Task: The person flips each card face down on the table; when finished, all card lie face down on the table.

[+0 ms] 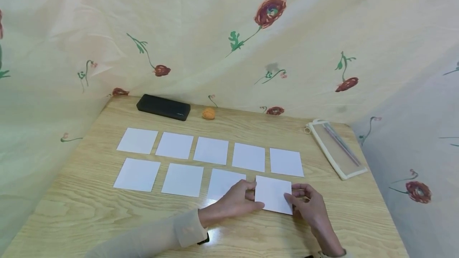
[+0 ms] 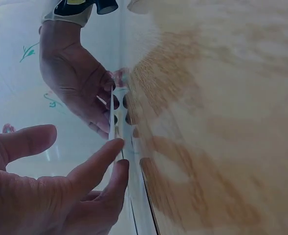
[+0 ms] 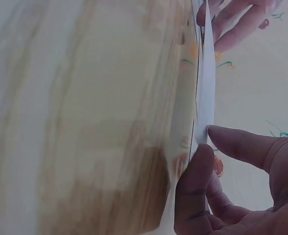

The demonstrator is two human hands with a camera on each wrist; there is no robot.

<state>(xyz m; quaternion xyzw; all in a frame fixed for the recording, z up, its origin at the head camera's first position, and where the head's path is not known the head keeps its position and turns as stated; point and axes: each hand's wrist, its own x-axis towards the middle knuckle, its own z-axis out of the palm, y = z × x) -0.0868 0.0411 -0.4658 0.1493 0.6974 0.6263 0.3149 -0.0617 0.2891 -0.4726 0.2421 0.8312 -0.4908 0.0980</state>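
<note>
My right hand [image 1: 309, 206] pinches a square white card [image 1: 273, 194] by its right edge. The thumb lies on the card's face and the fingers are curled beneath, as the right wrist view shows of the card [image 3: 208, 83] edge-on. At the card's left edge is my left hand [image 1: 236, 200], fingers extended and fingertips right at the edge. Its thumb stands apart from the fingers of that hand [image 2: 46, 196] in the left wrist view. The card is slightly tilted, close over the wooden table. Just left, my left hand partly covers another white card [image 1: 224, 178].
Several white cards form a back row, ending with a card [image 1: 286, 162] at right. Two more cards lie front left, including one card [image 1: 137, 174]. Behind are a black case [image 1: 163, 107] and an orange ball-like object [image 1: 208, 113]. A zippered pouch [image 1: 337, 148] lies right.
</note>
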